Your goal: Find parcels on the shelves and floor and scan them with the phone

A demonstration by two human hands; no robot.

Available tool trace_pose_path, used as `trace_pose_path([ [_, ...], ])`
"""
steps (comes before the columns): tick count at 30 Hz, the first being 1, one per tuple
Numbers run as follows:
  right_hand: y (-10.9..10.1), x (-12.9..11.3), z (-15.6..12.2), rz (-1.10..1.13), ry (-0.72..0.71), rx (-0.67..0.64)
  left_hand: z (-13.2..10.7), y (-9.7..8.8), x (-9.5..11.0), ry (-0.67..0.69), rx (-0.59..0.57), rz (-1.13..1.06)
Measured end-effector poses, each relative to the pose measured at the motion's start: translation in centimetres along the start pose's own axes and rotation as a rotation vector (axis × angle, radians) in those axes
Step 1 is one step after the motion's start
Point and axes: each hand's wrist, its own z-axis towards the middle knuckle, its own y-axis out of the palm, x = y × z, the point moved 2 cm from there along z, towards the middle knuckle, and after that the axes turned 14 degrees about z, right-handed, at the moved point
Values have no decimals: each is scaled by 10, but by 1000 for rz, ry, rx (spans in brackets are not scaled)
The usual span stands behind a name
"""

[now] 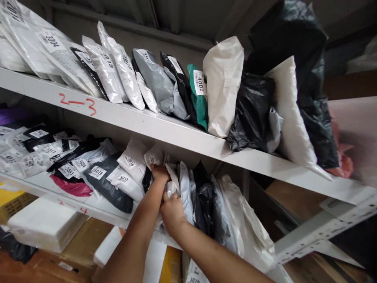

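Observation:
My left hand (160,173) reaches in among packed parcels on the lower shelf, touching or close to a small white parcel (153,156); most of its fingers are hidden. Just below and to the right, my right hand (173,208) is closed, its curled fingers gripping the edge of a pale plastic mailer bag (171,189). Left of my hands lie a white parcel labelled 3018 (133,159) and one labelled 3017 (125,181). Upright white and grey mailers (186,188) and a black mailer (204,196) stand close by on the right.
An upper shelf (118,118), marked 2-3 in red, runs above my hands. It carries a grey mailer (159,82), a green one labelled 4002 (198,94) and black bags (251,110). Cartons and a white box (47,222) sit below. A metal shelf frame (324,224) stands at right.

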Motion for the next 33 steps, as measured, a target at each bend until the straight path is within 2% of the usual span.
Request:
trace_pose_path([
  [4, -7, 4, -4, -50, 64, -45, -1, -5, -11, 13, -3, 39],
  [8, -9, 4, -3, -78, 93, -70, 0, -11, -18, 42, -103, 71],
  [11, -5, 3, -1, -90, 87, -81, -1, -8, -12, 45, -118, 83],
  [16, 2, 1, -2, -87, 58, -57, -7, 10, 6, -30, -82, 86],
  [19, 2, 1, -2, -88, 55, -60, -10, 14, 6, -32, -62, 85],
  [23, -2, 3, -1, -82, 79, -86, -14, 7, -3, 14, -69, 121],
  [29, -7, 4, -3, -58, 133, -98, -19, -11, -17, 50, -160, 201],
  [33, -5, -2, 9, -35, 186, -69, -26, -26, -29, 91, -209, 228],
])
